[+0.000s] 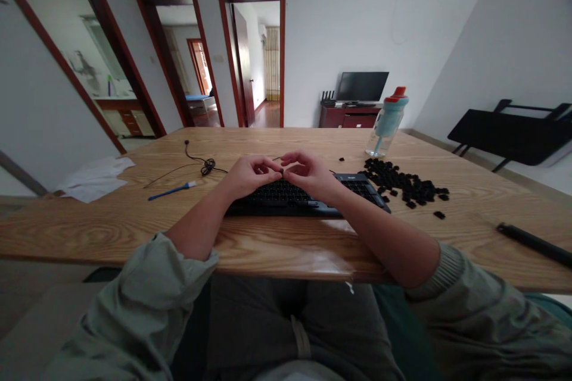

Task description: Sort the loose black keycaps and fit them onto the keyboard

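A black keyboard (286, 197) with its keycaps off lies on the wooden table (277, 244) in front of me. Both hands hover over its far edge. My left hand (250, 174) and my right hand (306, 172) meet fingertip to fingertip, pinching a small dark piece (281, 172) between them; it looks like a keycap, though it is too small to be sure. A heap of several black keycaps (404, 181) sits to the right of the keyboard.
A clear water bottle (388, 122) with a red lid stands behind the keycaps. A blue pen (172, 191), a thin black cable (202, 164) and white paper (95, 178) lie at the left. A black rod (534, 243) rests at the right edge.
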Demonstrator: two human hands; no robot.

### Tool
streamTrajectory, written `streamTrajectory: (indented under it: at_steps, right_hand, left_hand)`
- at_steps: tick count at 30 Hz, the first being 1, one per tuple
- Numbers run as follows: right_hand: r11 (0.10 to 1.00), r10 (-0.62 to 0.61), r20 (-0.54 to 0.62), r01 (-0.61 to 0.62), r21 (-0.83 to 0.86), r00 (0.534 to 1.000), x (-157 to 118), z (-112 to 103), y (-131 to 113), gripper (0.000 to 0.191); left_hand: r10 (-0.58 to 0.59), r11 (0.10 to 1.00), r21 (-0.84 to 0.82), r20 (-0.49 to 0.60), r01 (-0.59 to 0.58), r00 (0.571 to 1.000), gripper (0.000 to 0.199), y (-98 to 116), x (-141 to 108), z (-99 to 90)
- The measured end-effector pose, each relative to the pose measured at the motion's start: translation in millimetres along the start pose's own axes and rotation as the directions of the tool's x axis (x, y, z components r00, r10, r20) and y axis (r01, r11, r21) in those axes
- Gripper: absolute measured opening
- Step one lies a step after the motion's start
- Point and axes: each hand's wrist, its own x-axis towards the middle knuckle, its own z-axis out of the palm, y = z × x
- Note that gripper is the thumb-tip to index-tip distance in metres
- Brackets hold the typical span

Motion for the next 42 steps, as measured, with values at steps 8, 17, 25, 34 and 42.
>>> streamTrajectory:
  at_steps: [8,17,25,34,42]
  right_hand:
    - [0.764,-0.121,0.103,0.159,-0.626,0.987,-6.5,-23.3,-2.3,0.022]
    - [0.680,-0.240,0.225,0.329,-0.655,0.944,-14.6,-0.8,-16.9,0.032]
    - [0.569,-0.194,0.251,0.317,-0.759,0.949,-14.2,-12.0,-21.8,0.028]
    - [0.392,0.417,-0.153,-0.329,-0.859,0.896,-82.8,-164.3,-41.1,0.022]
    - [0.296,0.590,-0.265,-0.509,-0.808,0.763,-156.9,-243.4,-43.7,0.019]
  left_hand:
    - [-0.023,0.982,0.182,-0.176,0.056,0.984,0.042,-16.0,-13.7,-35.4]
    - [-0.092,0.996,-0.020,-0.013,0.092,0.996,0.037,-4.9,-11.6,-0.3]
    - [-0.091,0.996,0.009,0.007,0.091,0.996,0.037,-7.5,-10.2,2.4]
    - [-0.099,0.975,0.175,-0.207,0.137,0.973,0.036,-20.2,-10.7,-34.1]
    - [-0.125,0.967,0.204,-0.142,0.152,0.982,0.036,-31.3,-9.4,-31.0]
